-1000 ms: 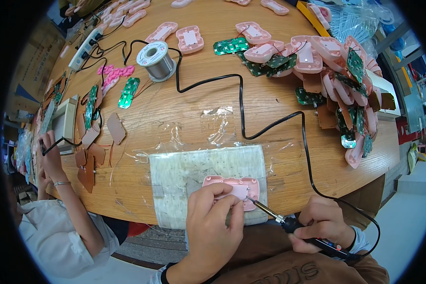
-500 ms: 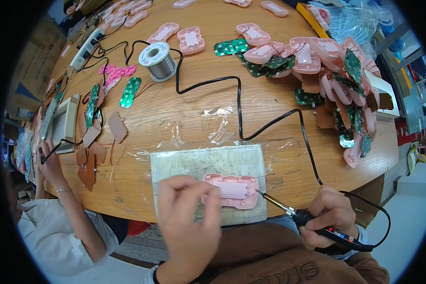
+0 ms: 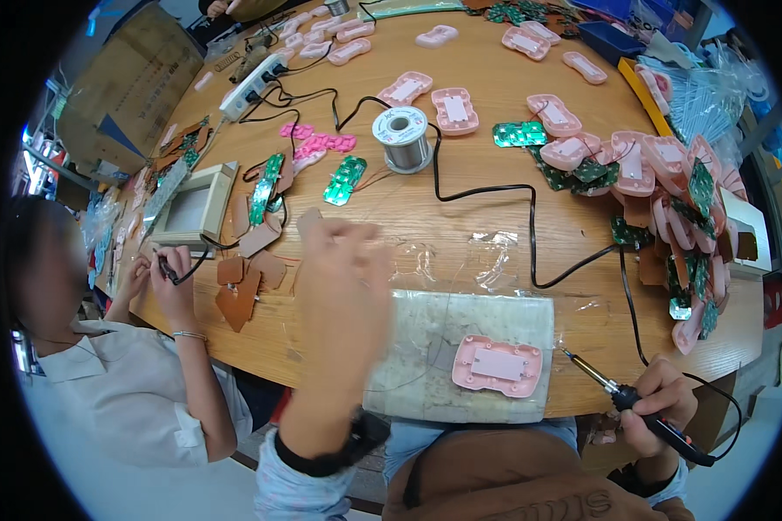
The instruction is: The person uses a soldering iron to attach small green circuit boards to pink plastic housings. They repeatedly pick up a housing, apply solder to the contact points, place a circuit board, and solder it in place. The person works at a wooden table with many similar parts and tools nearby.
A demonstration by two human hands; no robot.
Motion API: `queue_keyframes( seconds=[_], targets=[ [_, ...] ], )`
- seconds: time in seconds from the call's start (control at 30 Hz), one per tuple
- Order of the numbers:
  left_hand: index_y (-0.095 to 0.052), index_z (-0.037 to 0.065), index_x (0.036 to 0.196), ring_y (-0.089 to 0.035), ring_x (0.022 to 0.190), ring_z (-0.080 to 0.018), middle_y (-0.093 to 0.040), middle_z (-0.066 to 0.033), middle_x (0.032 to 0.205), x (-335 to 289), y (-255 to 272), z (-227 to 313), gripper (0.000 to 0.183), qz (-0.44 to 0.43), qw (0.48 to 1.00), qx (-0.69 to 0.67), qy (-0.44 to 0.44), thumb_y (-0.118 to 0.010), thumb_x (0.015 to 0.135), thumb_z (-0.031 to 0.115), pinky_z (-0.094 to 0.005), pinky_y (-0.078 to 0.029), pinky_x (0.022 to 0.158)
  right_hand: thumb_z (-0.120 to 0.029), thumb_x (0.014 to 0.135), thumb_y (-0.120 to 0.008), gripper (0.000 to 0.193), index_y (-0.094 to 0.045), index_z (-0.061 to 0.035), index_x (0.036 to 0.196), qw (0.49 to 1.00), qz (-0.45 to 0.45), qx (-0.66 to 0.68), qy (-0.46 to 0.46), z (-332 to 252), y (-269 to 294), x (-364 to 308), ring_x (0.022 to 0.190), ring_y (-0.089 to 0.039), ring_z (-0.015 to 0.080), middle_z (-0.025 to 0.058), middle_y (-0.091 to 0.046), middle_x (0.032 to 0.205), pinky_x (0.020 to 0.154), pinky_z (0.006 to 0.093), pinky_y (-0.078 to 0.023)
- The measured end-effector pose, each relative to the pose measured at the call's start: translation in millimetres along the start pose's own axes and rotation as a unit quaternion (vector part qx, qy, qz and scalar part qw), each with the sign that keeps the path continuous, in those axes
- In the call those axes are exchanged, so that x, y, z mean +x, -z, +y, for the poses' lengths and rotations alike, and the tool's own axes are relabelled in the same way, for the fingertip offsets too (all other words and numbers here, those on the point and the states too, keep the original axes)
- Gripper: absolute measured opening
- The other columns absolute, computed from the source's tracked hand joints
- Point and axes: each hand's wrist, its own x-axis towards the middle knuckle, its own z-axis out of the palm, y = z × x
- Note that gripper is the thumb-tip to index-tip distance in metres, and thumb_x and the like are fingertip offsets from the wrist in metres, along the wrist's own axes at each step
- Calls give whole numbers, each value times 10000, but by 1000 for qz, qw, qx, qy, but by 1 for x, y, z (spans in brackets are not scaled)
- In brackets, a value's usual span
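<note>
My right hand point(image 3: 665, 404) grips a black-handled soldering iron point(image 3: 624, 397), its metal tip pointing up and left, just right of the mat. On the pale, stained work mat point(image 3: 408, 382) lies a pink plastic shell half point(image 3: 497, 366), its inside facing up with a lighter rectangular panel in the middle. The iron's tip is apart from the shell. My left hand point(image 3: 346, 278), smeared by motion, is raised beyond the mat's left side, beside a brown board point(image 3: 309, 220). Its fingers are too blurred to show whether anything is in them.
A solder wire spool point(image 3: 401, 143) stands mid-table, near a green circuit board point(image 3: 345, 180). A black cable point(image 3: 532, 234) winds across the tabletop. Pink shells and green boards point(image 3: 660, 200) pile up at right. At left, a co-worker's hand point(image 3: 172, 278) holds a black tool beside a framed box point(image 3: 195, 208).
My left hand has moved from beside the shell, up and away across the table. The soldering iron's tip has drawn back from the shell. The view has shifted, showing more of the left side.
</note>
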Motion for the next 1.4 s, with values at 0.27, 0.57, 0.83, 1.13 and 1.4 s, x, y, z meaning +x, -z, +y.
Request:
queue_keyframes(
  seconds=[0.27, 0.57, 0.83, 1.13, 1.4],
  targets=[
    [-689, -17, 918, -664, 850, -321, -682, -208, 922, 66, 11, -109, 404, -110, 946, 236, 195, -781, 712, 319, -397, -508, 769, -65, 635, -754, 254, -566, -100, 801, 1000, -13, 2, -16, 5, -6, -2, 540, -448, 155, 46, -523, 658, 539, 285, -308],
    [-612, -31, 1073, -660, 777, -147, -679, -96, 928, 53, 44, -44, 317, -56, 940, -224, 251, -718, 837, 152, -240, -520, 648, -196, 723, -779, 333, -540, -77, 922, 997, 53, 59, -9, 1, -9, 2, 588, -475, 138, 72, -546, 727, 544, 284, -337],
    [-577, -38, 1119, -672, 749, -174, -679, -147, 921, -29, 28, 39, 253, -183, 671, -637, 333, -641, 882, 24, -234, -545, 646, -81, 887, -663, 232, -595, 34, 1077, 967, 92, 212, -106, -17, -38, 31, 721, -683, 191, 183, -690, 883, 622, 266, -561],
    [-552, -57, 1136, -681, 750, -197, -681, -181, 931, -72, 15, 62, 293, -201, 673, -626, 339, -652, 863, -19, -258, -560, 649, 96, 772, -701, 484, -367, -73, 1079, 935, 116, 281, -185, -33, -48, 56, 941, -665, 242, 197, -635, 973, 786, 325, -574],
    [-532, 33, 1167, -525, 1183, -260, -559, -145, 1290, -72, 19, 76, 582, -135, 957, -256, -3, -835, 673, 84, -384, -398, 980, 57, 777, -747, 358, -478, -30, 997, 962, 93, 236, -105, -27, -45, 51, 785, -684, 153, 123, -658, 858, 671, 260, -573]
  ],
)
